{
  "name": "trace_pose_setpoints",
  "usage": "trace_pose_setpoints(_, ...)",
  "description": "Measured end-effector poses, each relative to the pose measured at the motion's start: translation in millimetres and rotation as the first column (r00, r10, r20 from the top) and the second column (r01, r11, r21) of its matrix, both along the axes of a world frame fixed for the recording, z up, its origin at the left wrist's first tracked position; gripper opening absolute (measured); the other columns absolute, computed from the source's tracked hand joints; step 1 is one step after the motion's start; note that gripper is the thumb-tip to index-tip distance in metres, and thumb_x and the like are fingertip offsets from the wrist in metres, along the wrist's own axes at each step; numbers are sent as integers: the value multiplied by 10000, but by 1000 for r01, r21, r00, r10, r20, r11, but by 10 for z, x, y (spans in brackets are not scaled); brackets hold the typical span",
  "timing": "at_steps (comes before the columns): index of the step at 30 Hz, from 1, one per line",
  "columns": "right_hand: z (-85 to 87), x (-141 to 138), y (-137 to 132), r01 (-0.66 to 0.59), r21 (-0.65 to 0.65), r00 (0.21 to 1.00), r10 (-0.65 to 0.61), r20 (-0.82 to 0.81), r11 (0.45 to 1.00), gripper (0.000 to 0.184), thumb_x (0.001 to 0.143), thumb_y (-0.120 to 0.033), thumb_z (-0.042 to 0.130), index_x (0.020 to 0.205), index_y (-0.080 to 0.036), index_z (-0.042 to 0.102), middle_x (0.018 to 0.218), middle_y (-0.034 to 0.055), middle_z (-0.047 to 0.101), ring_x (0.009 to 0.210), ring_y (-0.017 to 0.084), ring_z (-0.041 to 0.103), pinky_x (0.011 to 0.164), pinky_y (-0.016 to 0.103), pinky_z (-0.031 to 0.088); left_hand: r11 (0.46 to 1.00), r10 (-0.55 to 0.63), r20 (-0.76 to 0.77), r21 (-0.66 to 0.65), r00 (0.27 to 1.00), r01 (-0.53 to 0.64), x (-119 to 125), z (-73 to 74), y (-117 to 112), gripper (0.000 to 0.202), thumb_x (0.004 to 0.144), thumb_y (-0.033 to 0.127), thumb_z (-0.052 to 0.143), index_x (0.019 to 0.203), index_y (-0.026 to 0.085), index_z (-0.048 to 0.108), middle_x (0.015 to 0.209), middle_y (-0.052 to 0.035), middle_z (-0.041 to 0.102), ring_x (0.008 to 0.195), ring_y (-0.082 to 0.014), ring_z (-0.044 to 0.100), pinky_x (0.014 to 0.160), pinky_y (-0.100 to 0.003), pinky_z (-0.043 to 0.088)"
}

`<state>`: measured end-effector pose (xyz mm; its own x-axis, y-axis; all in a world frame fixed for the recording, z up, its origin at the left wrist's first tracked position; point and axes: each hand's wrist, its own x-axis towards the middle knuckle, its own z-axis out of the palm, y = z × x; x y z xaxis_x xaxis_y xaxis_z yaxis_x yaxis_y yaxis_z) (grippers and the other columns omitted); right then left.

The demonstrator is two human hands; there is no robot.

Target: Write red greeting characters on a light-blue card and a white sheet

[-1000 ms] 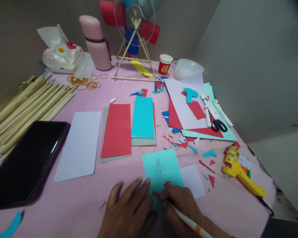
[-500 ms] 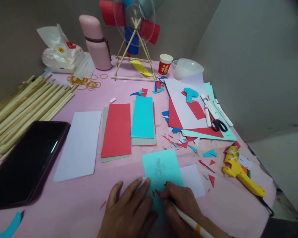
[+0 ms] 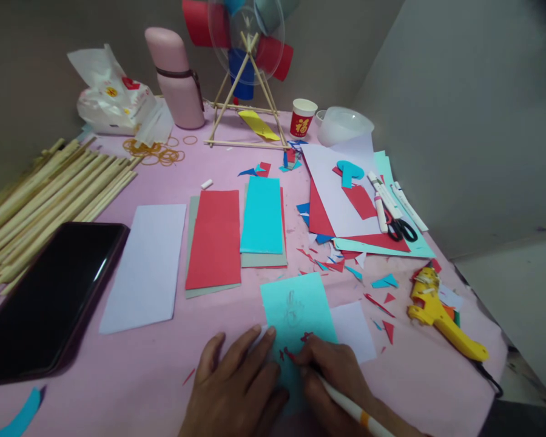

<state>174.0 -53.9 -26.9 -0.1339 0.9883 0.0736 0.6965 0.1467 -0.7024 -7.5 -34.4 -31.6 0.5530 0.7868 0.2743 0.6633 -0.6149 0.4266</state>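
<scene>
A light turquoise sheet of paper (image 3: 312, 300) lies in front of me, with a faint pencil drawing on its upper part and small dark red marks below. My left hand (image 3: 236, 382) rests flat with fingers spread, fingertips on the sheet's left edge. My right hand (image 3: 337, 367) is closed around a white marker pen (image 3: 352, 409) with an orange band, its red tip at the marks on the paper. The lower part of the sheet is partly hidden by both hands. A white paper piece (image 3: 357, 334) sticks out from beneath it on the right.
Red folded paper (image 3: 213, 243) and blue paper (image 3: 261, 215) lie ahead. A black tablet-like device (image 3: 59, 285) and wooden sticks (image 3: 50, 200) are left. Scissors (image 3: 403, 230), paper scraps (image 3: 386, 282) and a yellow glue gun (image 3: 446, 321) are right. A stick-framed wheel (image 3: 248, 60) stands behind.
</scene>
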Motion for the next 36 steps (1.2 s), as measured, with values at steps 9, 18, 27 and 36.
trace_pose_setpoints(9, 57, 1, -7, -36, 58, 998, 39, -46, 998, 125, 634, -130, 391, 612, -227, 466, 454, -42, 509, 381, 113, 472, 418, 212, 323, 1000, 19, 30, -15, 999, -19, 26, -12, -22, 147, 860, 391, 509, 877, 320, 637, 1171, 81, 643, 1106, -161, 539, 1068, -369, 118)
trace_pose_setpoints(18, 8, -10, 28, -58, 129, 994, 68, -79, 990, 120, 619, -138, 377, 580, -231, 441, 427, -47, 483, 352, 109, 439, 392, 212, 299, 999, 33, 45, -2, 998, -33, 32, -17, -13, 143, 856, 396, 519, 872, 315, 636, 1152, 84, 654, 1089, -154, 551, 1066, -362, 127)
trace_pose_setpoints(27, 52, 1, -14, -44, 82, 999, 47, -24, 996, 142, 643, -126, 380, 614, -217, 484, 471, -27, 539, 404, 114, 495, 437, 213, 339, 1000, 27, 46, -11, 999, -26, 24, -6, -30, 133, 847, 389, 536, 869, 311, 642, 1155, 75, 653, 1092, -164, 546, 1069, -370, 119)
trace_pose_setpoints(36, 60, 34, 3, -25, 19, 1000, 25, 9, 999, 126, 642, -129, 387, 619, -219, 474, 469, -33, 511, 406, 114, 496, 438, 212, 339, 999, 28, 18, -33, 999, -28, 27, 15, -27, 165, 870, 395, 488, 871, 308, 629, 1168, 76, 646, 1100, -167, 542, 1060, -383, 133)
